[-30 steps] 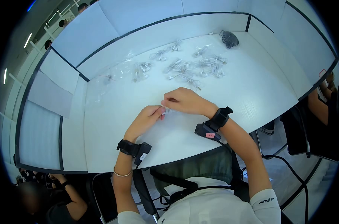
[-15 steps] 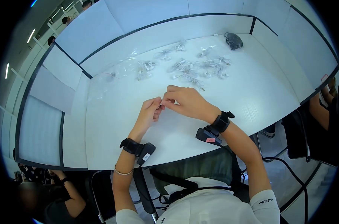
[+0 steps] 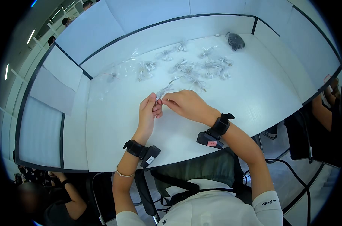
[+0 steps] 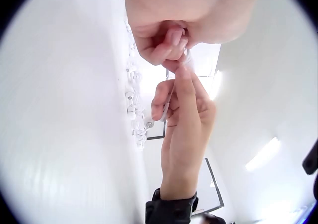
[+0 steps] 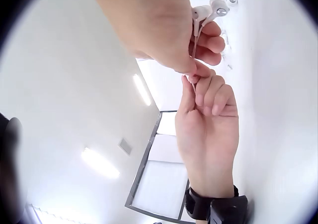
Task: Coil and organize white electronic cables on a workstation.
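Earphone cable (image 3: 165, 90) is projecting just ahead of both hands, its bundled length slanting forward and rightward toward the plug (image 3: 171, 81). Left hand (image 3: 146, 110) is pinching the bundle's near end; right hand (image 3: 192, 106), equally close, is pinching beside it, earbuds (image 5: 200, 12) dangling near its fingers.

Earphones (image 5: 200, 13) are in the left hand (image 3: 147, 109) and right hand (image 3: 191, 107), above the desk (image 3: 261, 90). Cables (image 3: 186, 67) behind, pouch (image 3: 236, 41) back right, plastic (image 3: 130, 68) further left.

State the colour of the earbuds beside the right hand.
Mostly white; the earbuds show best in the right wrist view.
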